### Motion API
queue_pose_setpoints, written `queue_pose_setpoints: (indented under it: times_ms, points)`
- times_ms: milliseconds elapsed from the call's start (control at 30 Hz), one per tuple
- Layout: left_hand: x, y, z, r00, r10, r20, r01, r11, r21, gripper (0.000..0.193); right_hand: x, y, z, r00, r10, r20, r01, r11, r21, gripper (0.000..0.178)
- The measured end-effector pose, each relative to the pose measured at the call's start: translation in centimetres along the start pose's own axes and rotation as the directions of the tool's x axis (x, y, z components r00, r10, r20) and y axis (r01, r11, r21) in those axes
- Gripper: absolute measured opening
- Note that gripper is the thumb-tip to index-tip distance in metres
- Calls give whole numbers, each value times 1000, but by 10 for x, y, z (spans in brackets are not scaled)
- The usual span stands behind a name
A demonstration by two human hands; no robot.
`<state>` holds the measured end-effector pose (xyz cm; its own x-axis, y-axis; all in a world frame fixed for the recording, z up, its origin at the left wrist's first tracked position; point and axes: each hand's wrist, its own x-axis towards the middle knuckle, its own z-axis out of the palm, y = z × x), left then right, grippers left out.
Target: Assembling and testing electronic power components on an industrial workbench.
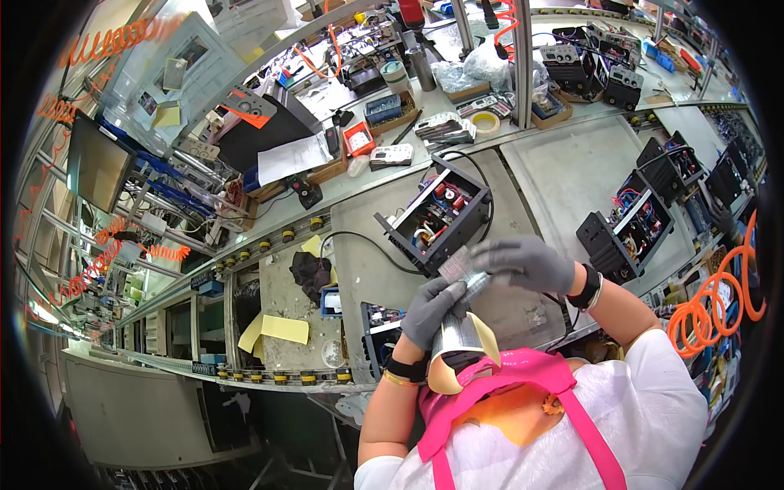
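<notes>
My left hand (pixel 431 312), in a grey glove, is closed on a strip of silvery labels (pixel 475 283). Below it the strip runs on as a curled length with pale yellow backing (pixel 487 341), hanging close to my chest. My right hand (pixel 531 265), also gloved in grey, reaches over the upper end of the strip; its fingers are smeared by motion, and whether they grip a label is unclear. Just beyond both hands stands an open black device housing (pixel 441 214) with red, white and blue wiring inside and black cables beside it.
More open housings (pixel 627 233) stand on the line at right, near a coiled orange air hose (pixel 712 306). Yellow paper sheets (pixel 284 329) and a black bag (pixel 311 276) lie at left. Behind are a tape roll (pixel 485 123), a red box (pixel 358 139) and a metal post (pixel 523 65).
</notes>
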<state>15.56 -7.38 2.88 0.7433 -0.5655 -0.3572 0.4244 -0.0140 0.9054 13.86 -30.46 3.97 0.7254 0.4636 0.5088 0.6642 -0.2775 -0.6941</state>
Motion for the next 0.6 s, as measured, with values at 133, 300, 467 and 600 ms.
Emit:
queue_pose_setpoints:
  times_ms: [133, 300, 467, 600]
  points:
    - [17, -15, 5, 994, 33, -100, -28, 998, 49, 19, -15, 41, 1, 847, 531, -27, -469, 770, 433, 30]
    - [42, -45, 6, 998, 11, -66, -1, 989, 150, 30, -22, 84, 35, 800, 567, 195, -497, 445, 745, 23]
    - [15, -53, -3, 977, -58, -205, 81, 991, 104, 41, -42, 188, 34, 722, 686, 94, -549, 486, 680, 20]
    - [-27, -75, -24, 892, -218, -396, 214, 975, -53, 34, -49, 245, 42, 667, 733, 134, -646, 479, 594, 23]
